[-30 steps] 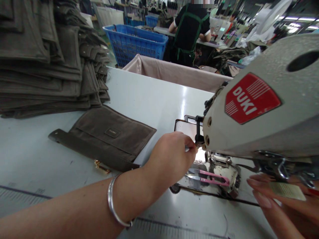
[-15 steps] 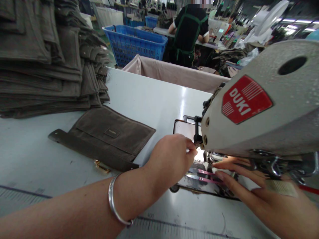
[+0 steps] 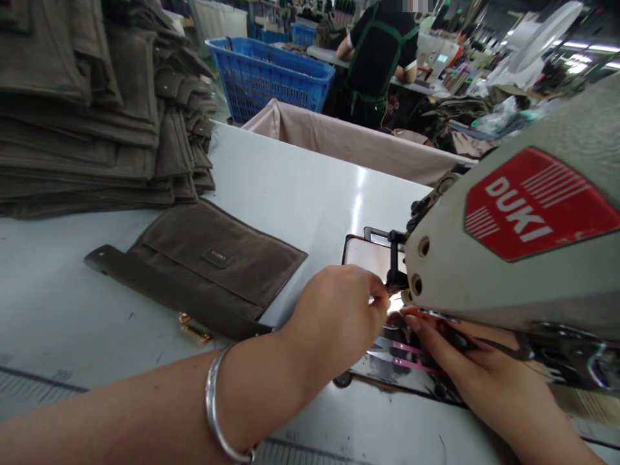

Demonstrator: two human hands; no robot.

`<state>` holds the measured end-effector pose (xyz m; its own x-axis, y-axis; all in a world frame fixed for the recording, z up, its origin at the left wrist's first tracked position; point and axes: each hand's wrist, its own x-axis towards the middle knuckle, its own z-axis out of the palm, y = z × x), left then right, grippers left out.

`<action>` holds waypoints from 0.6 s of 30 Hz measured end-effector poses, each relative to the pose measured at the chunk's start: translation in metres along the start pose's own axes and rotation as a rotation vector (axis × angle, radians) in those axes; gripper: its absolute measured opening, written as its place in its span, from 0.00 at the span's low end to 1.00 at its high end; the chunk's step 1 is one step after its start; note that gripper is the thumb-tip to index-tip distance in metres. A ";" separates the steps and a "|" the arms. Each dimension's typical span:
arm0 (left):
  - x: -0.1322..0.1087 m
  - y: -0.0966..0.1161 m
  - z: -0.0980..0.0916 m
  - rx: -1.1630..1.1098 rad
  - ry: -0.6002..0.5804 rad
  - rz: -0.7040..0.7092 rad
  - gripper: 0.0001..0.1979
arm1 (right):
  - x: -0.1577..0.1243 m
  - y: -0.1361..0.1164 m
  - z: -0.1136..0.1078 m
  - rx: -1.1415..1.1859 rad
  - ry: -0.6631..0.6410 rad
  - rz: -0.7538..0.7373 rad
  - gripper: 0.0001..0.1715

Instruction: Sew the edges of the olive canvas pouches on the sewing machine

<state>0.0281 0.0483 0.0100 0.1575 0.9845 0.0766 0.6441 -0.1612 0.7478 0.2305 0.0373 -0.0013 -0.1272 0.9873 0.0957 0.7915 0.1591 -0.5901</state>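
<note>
The grey-white sewing machine stands with its head leaning over a shiny metal base, and a red badge on its side reads DUKI. At the needle end of the sewing machine, the person's left hand comes in with thumb and forefinger pinched together beside the lit needle area; whether anything thin is caught between those fingers cannot be made out. The right hand reaches beneath the sewing machine's head, its foremost fingers close to the same lit spot; parts of the machine hide the rest, so it cannot be told whether they grip something. Pink-handled snips lie on the sewing machine's metal base, partly covered by the right hand. A silver bangle circles the left wrist. To the left of the sewing machine, a dark brown fabric panel with a small label patch lies flat on the white surface; a strap runs along its near edge, a gold-coloured clasp beside it. Farther left of the sewing machine rises a tall stack of similar brown pieces. Beyond the sewing machine are a pale pink fabric bin, a blue basket and a seated co-worker with green straps across the back.
</note>
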 end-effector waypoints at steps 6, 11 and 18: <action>0.001 -0.002 0.003 -0.022 0.004 -0.020 0.10 | -0.006 0.000 0.009 -0.003 0.048 0.035 0.17; 0.001 -0.001 0.003 -0.012 0.012 -0.027 0.11 | -0.005 -0.003 0.007 0.006 0.046 0.027 0.14; 0.000 -0.001 0.003 -0.008 0.021 -0.020 0.11 | -0.003 -0.014 0.003 0.005 -0.013 0.023 0.14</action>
<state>0.0301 0.0479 0.0073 0.1286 0.9889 0.0750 0.6412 -0.1406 0.7544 0.2182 0.0318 0.0045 -0.1167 0.9906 0.0713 0.7913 0.1362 -0.5961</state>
